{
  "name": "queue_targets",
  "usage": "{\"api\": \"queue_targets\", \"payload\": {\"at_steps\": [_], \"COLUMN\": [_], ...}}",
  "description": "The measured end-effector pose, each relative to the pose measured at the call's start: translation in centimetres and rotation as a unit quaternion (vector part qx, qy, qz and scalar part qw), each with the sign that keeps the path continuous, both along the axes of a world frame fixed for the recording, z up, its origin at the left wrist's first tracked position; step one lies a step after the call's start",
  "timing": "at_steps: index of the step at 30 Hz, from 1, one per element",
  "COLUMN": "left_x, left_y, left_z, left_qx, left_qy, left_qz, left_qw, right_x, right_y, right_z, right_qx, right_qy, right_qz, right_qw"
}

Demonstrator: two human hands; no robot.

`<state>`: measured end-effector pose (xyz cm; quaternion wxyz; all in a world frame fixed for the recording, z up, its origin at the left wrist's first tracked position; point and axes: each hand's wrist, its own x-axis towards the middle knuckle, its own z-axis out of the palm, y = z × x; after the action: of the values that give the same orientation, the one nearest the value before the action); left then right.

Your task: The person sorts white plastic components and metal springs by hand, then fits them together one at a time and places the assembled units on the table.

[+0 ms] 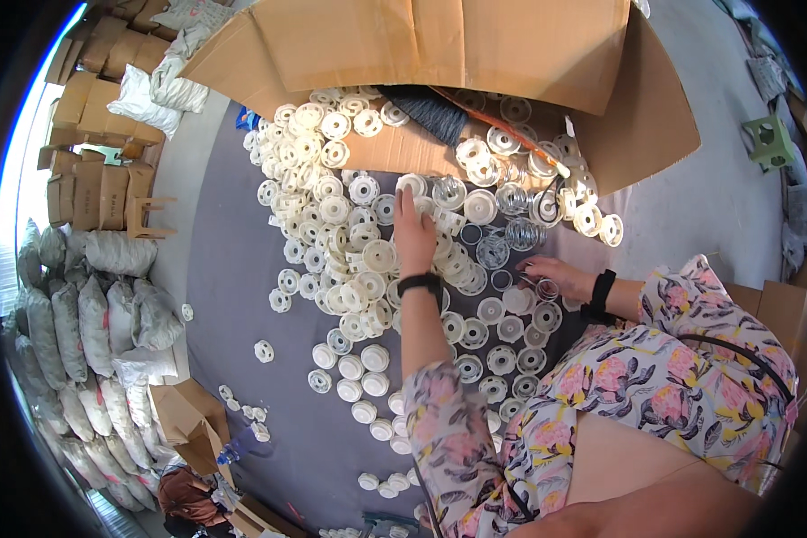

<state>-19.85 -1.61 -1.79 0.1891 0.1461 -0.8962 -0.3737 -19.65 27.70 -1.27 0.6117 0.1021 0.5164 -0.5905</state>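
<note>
My left hand (414,238) reaches over a heap of round white plastic parts (334,210), its fingers stretched out and touching the parts at their tips. Nothing shows gripped in it. My right hand (560,276) is at the heap's right side, fingers curled around a metal coil spring (546,289). More coil springs (522,234) lie just beyond that hand, among the white parts. Nearer to me, open ring-shaped parts (509,329) lie in loose rows. Domed white caps (375,358) are spread left of my left forearm.
A large open cardboard box (529,54) stands at the far side, with its flap over the parts. An orange-handled stick (498,125) and a dark cloth (430,115) lie there. Stuffed sacks (94,323) line the left; a green stool (770,143) stands far right. Another person (188,498) is at lower left.
</note>
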Motion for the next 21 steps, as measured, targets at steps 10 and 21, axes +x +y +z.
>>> {"api": "queue_targets", "payload": {"at_steps": [10,21], "left_x": [4.2,20.4], "left_y": [-0.1,6.0], "left_z": [-0.6,3.5], "left_qx": [-0.004,0.72], "left_qy": [0.009,-0.054], "left_qz": [0.091,0.17], "left_qw": [0.996,0.671], "right_x": [0.3,2.0], "right_y": [1.3,-10.9], "right_z": [-0.1,3.3], "right_qx": [-0.037,-0.211], "right_qy": [-0.026,-0.077], "right_qz": [-0.046,0.19], "right_qw": [0.998,0.956]}}
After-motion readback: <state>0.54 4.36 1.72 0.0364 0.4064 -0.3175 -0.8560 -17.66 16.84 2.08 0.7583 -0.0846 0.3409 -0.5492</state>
